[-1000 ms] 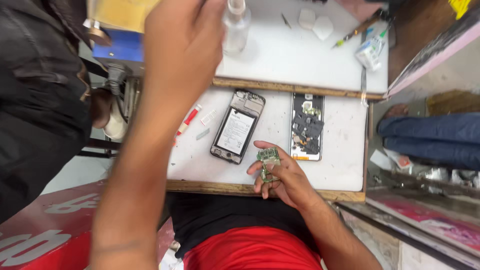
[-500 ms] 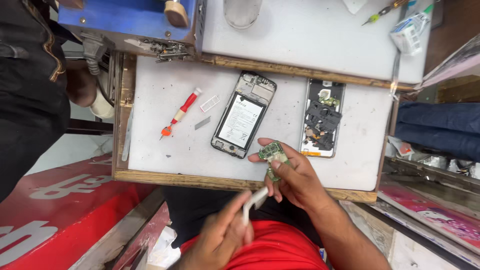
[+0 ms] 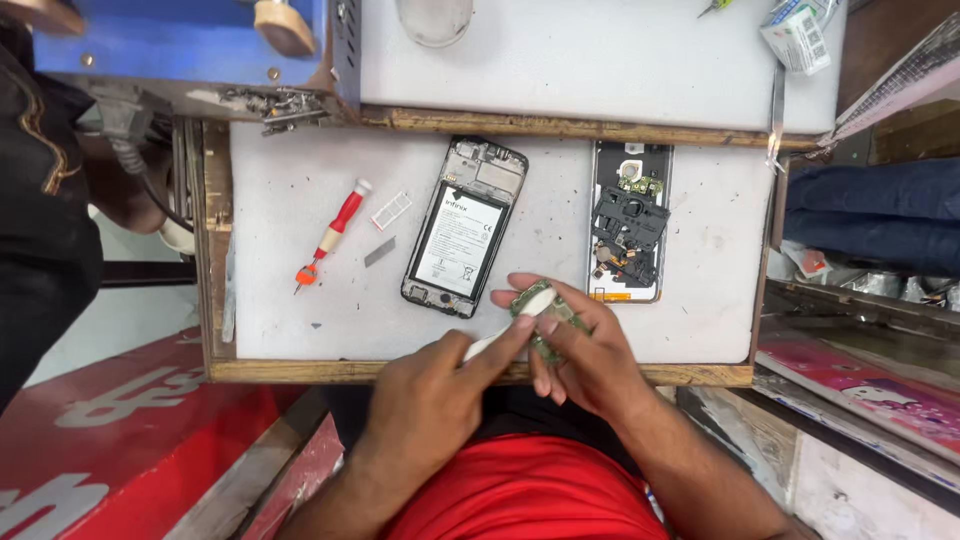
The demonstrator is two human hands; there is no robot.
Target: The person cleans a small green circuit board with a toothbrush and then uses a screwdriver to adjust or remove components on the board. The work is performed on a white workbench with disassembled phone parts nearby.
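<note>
Right hand (image 3: 585,365) is gripping a small green circuit board (image 3: 545,322), fingers clamped, over the surface's (image 3: 300,330) front edge, while left hand (image 3: 430,400) fingers are pinching a white tool (image 3: 510,325) against it.

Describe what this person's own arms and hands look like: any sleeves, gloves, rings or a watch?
Both forearms are bare up to the frame's edge, with no sleeves in view. The left hand and the right hand wear no gloves, and no rings, watch or bracelet show. Fingernails are short and unpainted. A red garment covers the body below the arms.
</note>
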